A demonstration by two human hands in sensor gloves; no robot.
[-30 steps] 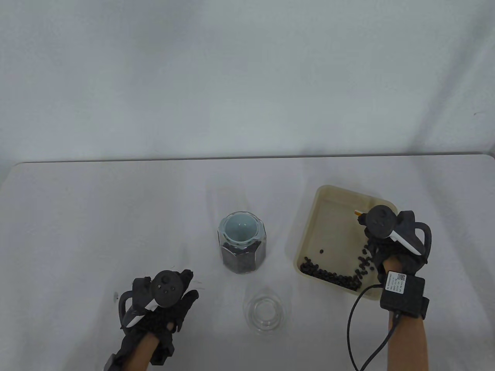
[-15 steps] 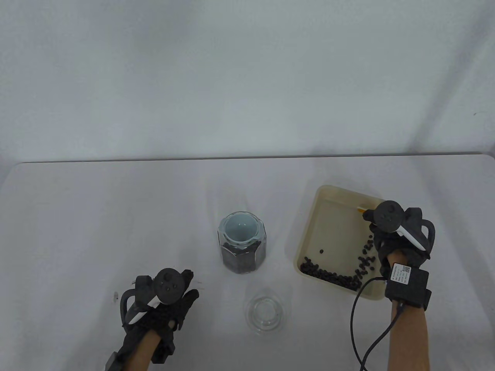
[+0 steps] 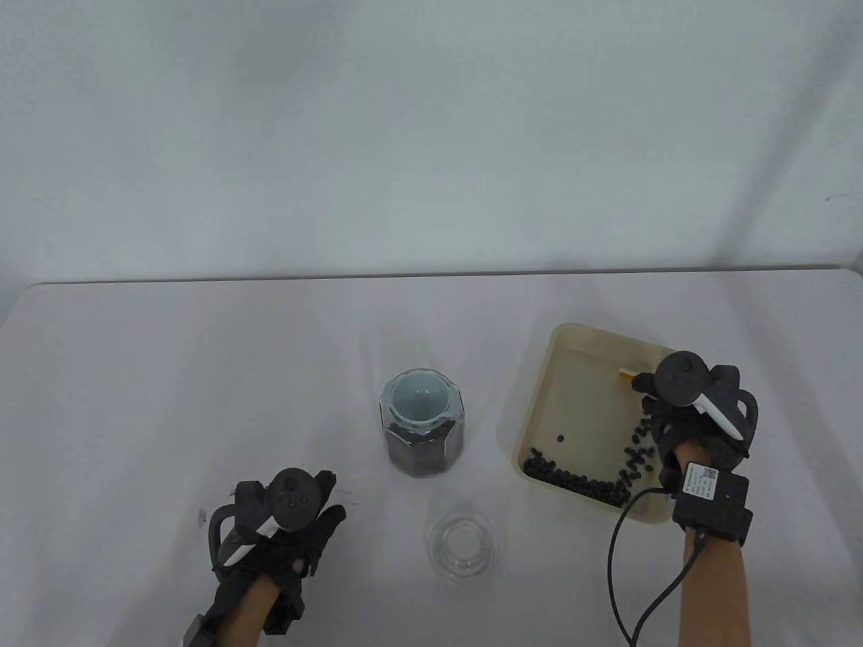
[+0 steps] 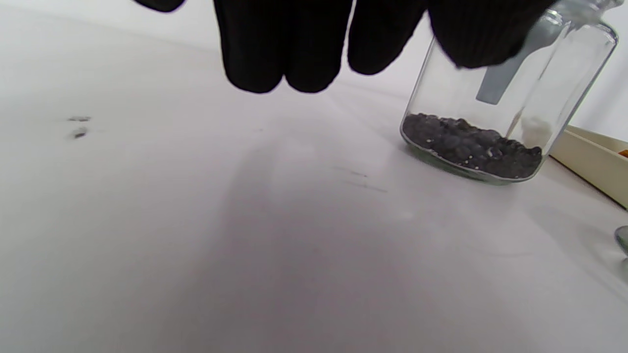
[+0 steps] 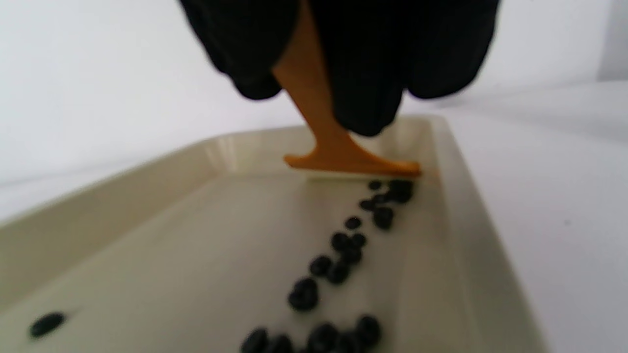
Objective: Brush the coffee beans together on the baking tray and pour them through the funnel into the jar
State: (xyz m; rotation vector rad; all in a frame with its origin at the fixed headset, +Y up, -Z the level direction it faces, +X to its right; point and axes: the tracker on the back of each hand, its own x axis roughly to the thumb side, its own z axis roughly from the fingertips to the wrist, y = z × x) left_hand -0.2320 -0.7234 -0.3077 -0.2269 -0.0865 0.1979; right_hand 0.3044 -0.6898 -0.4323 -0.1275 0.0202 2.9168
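Beans (image 3: 573,480): dark, strung along cream tray (image 3: 573,377) near edge.
Right hand (image 3: 694,421): grips orange brush (image 5: 338,147); shifted slightly right.
Left hand (image 3: 283,532): relaxed, unmoved.

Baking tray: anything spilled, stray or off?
No spill shows on the table. One coffee bean lies alone mid-tray, apart from the row of beans along the near wall of the baking tray. A second trail runs along the right wall up to the orange brush held by the right hand.
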